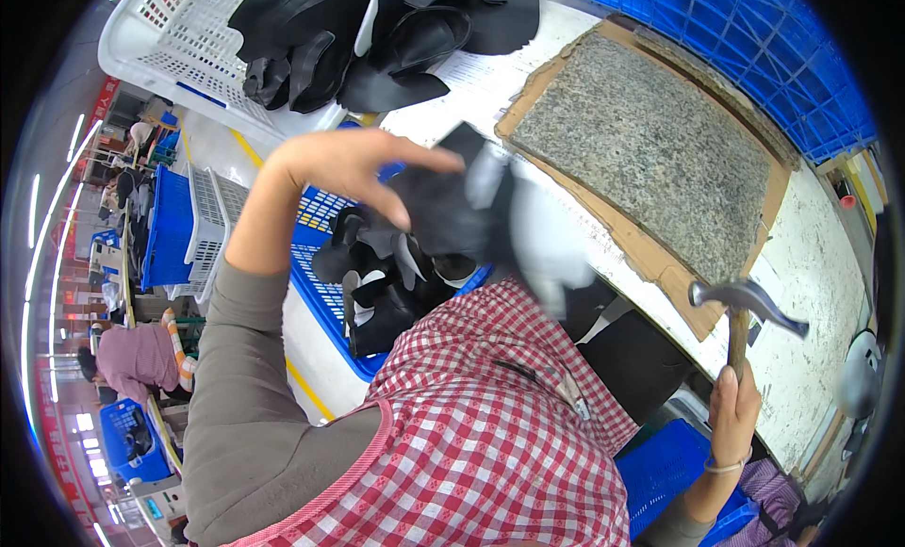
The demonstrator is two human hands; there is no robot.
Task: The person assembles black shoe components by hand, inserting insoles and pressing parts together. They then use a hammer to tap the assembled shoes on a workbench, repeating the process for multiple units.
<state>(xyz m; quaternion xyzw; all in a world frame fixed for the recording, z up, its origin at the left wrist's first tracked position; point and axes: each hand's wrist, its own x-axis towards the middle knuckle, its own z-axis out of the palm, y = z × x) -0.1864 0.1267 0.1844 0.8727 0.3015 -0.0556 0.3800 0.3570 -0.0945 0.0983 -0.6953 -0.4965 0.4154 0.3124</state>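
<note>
My left hand [344,165] is raised over the near side of the worktable, thumb and fingers gripping a black leather piece [438,208]. Motion blurs that piece, and a white part [551,231] beside it is smeared too, so its exact shape is unclear. On the right, my right hand [735,410] is wrapped round the wooden handle of a claw hammer [745,297]. The hammer's metal head points up, above the table's near right edge. Between and beyond my hands lies a speckled grey stone slab [650,142] on brown cardboard [660,281].
A white basket [174,71] and a pile of black leather pieces [405,52] stand at the far left. Below my left hand, a blue basket [363,363] holds black and white pieces. A blue crate [745,52] borders the far right. Another person [141,359] works at left.
</note>
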